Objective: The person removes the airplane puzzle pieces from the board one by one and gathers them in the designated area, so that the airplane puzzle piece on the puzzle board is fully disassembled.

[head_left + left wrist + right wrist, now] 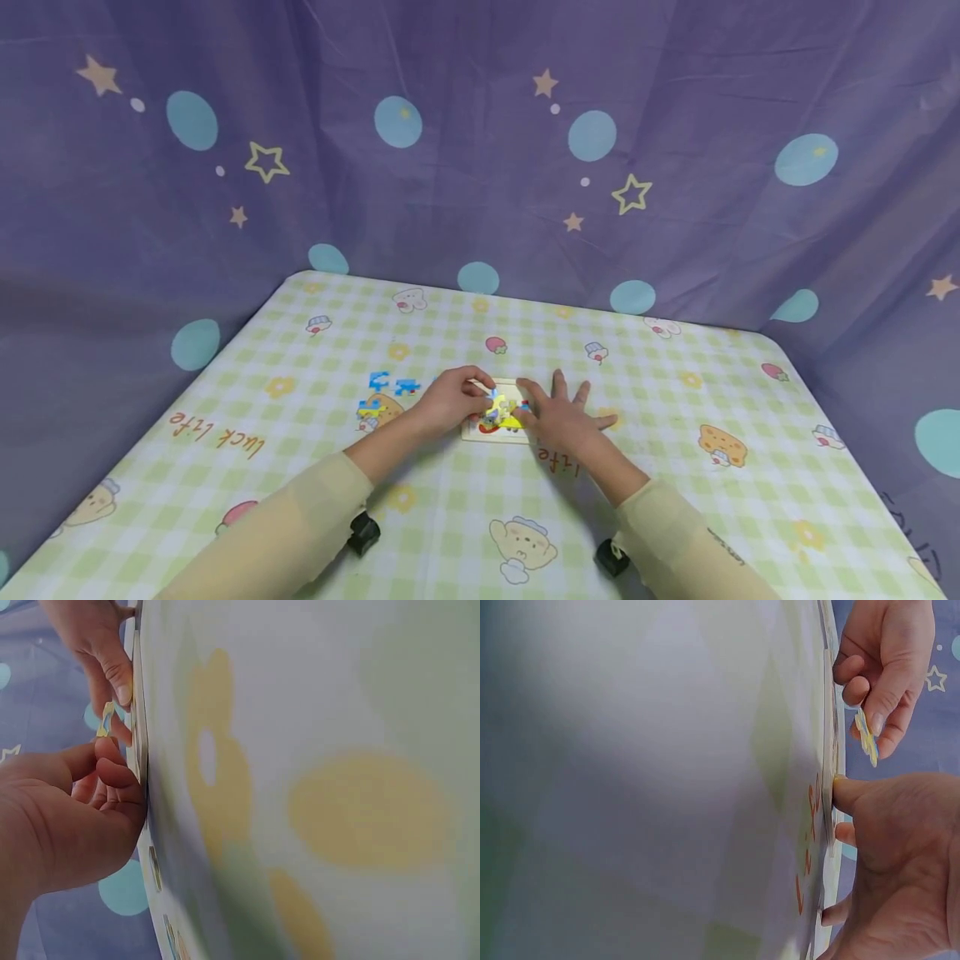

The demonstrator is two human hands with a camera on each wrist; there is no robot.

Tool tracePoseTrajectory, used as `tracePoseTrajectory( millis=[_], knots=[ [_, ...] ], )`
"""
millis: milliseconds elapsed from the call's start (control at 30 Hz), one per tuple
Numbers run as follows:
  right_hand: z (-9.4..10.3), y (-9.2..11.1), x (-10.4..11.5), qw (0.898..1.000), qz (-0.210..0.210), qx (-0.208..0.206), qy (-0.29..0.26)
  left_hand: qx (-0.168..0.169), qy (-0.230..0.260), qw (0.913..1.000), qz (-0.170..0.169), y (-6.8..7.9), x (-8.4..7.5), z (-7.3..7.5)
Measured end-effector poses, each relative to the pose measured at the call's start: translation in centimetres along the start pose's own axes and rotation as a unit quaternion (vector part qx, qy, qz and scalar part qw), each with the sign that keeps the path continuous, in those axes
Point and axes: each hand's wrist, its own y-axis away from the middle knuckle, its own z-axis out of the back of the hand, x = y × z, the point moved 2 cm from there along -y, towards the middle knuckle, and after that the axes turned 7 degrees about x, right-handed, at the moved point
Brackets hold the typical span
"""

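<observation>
My left hand (452,402) pinches a jigsaw puzzle piece (866,739) between thumb and forefinger. In the left wrist view the yellow and blue piece (106,720) is tilted and held above the puzzle board. That shallow wooden board (497,438) lies flat on the table, with yellow and red picture parts showing in it. My right hand (561,423) has its fingers spread, and its thumb and a finger touch the board's right side. Both hands hide much of the board.
Loose blue puzzle pieces (378,381) lie left of the left hand, one of them a blue and yellow piece (369,409). A checked cloth with printed figures covers the table (637,517). Behind it hangs a purple curtain (480,167).
</observation>
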Motion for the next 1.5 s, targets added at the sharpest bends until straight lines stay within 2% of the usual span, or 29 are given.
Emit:
tracePoseTrajectory(
  millis=[467, 900, 1033, 1233, 1500],
  knots=[
    [-0.1, 0.1, 0.0, 1.0, 0.001, -0.002, 0.0, -0.007, 0.003, 0.9998, 0.02, 1.8, 1.2, 2.4],
    [0.0, 0.2, -0.1, 1.0, 0.009, -0.001, -0.004, -0.025, -0.022, 0.9991, 0.026, 3.6, 1.8, 4.7],
    [0.0, 0.2, 0.0, 1.0, 0.011, 0.001, -0.005, -0.034, -0.042, 0.9978, 0.037, 4.1, 1.9, 5.6],
    [0.1, 0.3, 0.0, 1.0, 0.012, 0.001, -0.008, -0.036, -0.071, 0.9961, 0.036, 4.9, 2.3, 6.7],
    [0.2, 0.3, 0.0, 1.0, 0.014, 0.002, -0.007, -0.037, -0.076, 0.9955, 0.041, 5.4, 2.9, 7.9]
  ],
)
